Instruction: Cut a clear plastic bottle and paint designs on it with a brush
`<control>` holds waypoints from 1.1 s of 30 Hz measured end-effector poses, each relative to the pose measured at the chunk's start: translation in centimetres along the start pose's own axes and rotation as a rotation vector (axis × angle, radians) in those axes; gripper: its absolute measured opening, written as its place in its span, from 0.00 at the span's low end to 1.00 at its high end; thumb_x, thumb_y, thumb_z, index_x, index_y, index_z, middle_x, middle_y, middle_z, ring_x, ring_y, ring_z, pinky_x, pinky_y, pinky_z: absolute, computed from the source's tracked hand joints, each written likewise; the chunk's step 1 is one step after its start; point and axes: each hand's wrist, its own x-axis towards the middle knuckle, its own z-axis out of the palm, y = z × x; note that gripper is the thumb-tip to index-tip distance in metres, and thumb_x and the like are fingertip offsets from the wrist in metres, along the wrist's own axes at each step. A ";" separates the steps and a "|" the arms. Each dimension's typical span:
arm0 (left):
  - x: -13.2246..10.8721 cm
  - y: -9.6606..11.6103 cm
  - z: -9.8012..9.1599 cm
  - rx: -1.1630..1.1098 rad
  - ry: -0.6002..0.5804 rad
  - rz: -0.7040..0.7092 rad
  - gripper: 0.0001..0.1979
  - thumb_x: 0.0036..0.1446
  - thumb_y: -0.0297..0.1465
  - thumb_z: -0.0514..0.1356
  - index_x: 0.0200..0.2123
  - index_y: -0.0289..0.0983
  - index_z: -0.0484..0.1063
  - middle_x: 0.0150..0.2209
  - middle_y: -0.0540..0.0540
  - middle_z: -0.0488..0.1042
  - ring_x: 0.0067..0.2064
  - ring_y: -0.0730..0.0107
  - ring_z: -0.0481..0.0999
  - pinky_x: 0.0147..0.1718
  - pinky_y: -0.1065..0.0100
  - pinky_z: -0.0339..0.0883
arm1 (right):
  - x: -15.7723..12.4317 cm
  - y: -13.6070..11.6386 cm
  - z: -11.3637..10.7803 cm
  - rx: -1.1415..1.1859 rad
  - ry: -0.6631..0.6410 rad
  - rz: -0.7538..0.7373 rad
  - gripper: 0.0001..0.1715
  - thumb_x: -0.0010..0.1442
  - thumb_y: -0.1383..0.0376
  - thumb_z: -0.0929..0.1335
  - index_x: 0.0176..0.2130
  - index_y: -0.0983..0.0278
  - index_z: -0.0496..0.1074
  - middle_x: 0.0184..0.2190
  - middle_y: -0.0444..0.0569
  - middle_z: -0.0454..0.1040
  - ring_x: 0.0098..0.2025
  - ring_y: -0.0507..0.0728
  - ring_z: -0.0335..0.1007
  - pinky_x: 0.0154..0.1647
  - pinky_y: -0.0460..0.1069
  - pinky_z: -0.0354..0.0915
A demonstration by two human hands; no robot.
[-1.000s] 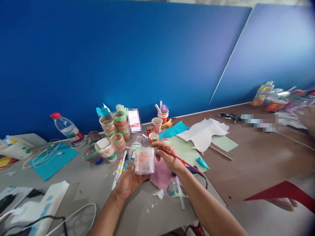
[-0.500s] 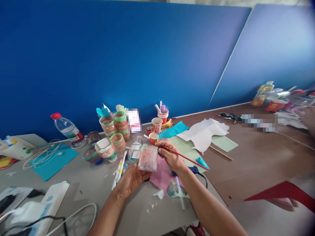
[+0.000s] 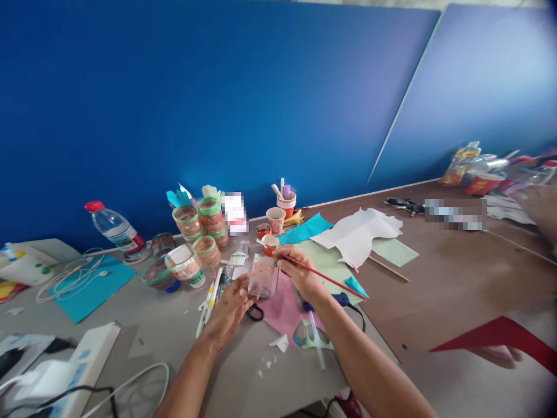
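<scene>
A clear plastic container (image 3: pixel 263 277) with pinkish paint on its wall is held tilted over the table. My left hand (image 3: pixel 232 307) grips its lower left edge with the fingers closed on it. At its upper right edge, my right hand (image 3: pixel 302 273) has its fingers wrapped round a red paintbrush (image 3: pixel 324 278), whose handle points down to the right. The brush's tip is hidden by the hand and container. Just behind stands a small paper cup (image 3: pixel 270 244) with something reddish inside. A clear labelled bottle (image 3: pixel 238 261) lies left of the container.
Painted cups (image 3: pixel 210 215) are stacked at the back left, near a red-capped bottle (image 3: pixel 115 229). Pink paper (image 3: pixel 281 307), white paper (image 3: pixel 363 229) and a glue gun (image 3: pixel 342 299) lie to the right. A power strip (image 3: pixel 93 348) is front left. Another person's hand (image 3: pixel 542 209) is far right.
The container has turned in my hands. My left hand has shifted slightly left and up on its edge, and a black ring, perhaps a scissors handle, now shows beneath.
</scene>
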 end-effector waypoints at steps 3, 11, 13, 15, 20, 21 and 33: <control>0.0 -0.2 0.3 0.011 0.002 -0.016 0.24 0.44 0.41 0.70 0.45 0.41 0.74 0.51 0.39 0.75 0.51 0.55 0.74 0.56 0.50 0.59 | -0.1 -0.1 0.3 -0.015 -0.014 0.006 0.10 0.48 0.67 0.70 0.34 0.61 0.78 0.30 0.46 0.74 0.33 0.54 0.68 0.35 0.48 0.64; -0.1 -0.2 1.1 0.046 -0.072 -0.041 0.26 0.44 0.40 0.70 0.47 0.40 0.74 0.49 0.39 0.76 0.51 0.54 0.74 0.54 0.54 0.61 | -0.4 -0.3 0.8 0.022 -0.043 0.066 0.10 0.48 0.68 0.70 0.34 0.61 0.77 0.30 0.45 0.75 0.33 0.53 0.69 0.35 0.48 0.65; -0.1 -0.2 1.0 0.047 -0.063 -0.043 0.24 0.44 0.39 0.70 0.45 0.39 0.75 0.47 0.39 0.77 0.50 0.55 0.75 0.53 0.55 0.62 | -0.4 -0.2 0.9 0.025 -0.048 0.064 0.09 0.48 0.68 0.70 0.34 0.62 0.77 0.29 0.45 0.75 0.32 0.53 0.68 0.33 0.47 0.64; -0.1 -0.3 1.0 0.045 -0.054 -0.054 0.23 0.44 0.38 0.70 0.44 0.38 0.75 0.45 0.40 0.78 0.48 0.56 0.76 0.52 0.56 0.63 | -0.5 0.0 0.8 0.035 -0.065 0.048 0.11 0.49 0.66 0.70 0.36 0.62 0.76 0.30 0.45 0.75 0.27 0.50 0.65 0.28 0.46 0.62; -0.1 0.2 1.1 0.011 0.008 -0.050 0.23 0.43 0.38 0.70 0.43 0.38 0.74 0.41 0.42 0.79 0.45 0.58 0.77 0.51 0.55 0.63 | -0.4 0.2 0.5 0.112 -0.005 -0.083 0.16 0.54 0.62 0.69 0.44 0.62 0.74 0.37 0.48 0.76 0.20 0.46 0.56 0.21 0.45 0.56; -0.1 0.3 1.1 0.006 0.027 -0.031 0.23 0.43 0.39 0.70 0.43 0.37 0.74 0.41 0.42 0.79 0.45 0.58 0.77 0.52 0.55 0.63 | -0.4 0.1 0.4 0.142 0.015 -0.111 0.16 0.55 0.61 0.68 0.44 0.62 0.74 0.36 0.49 0.76 0.20 0.47 0.55 0.22 0.46 0.56; 1.6 -0.3 -1.1 0.121 0.371 0.281 0.27 0.44 0.37 0.68 0.48 0.40 0.67 0.47 0.43 0.74 0.52 0.56 0.73 0.55 0.52 0.62 | -1.6 0.2 -0.5 0.128 -0.234 -0.147 0.18 0.63 0.56 0.65 0.38 0.64 0.78 0.21 0.45 0.70 0.22 0.50 0.63 0.23 0.45 0.58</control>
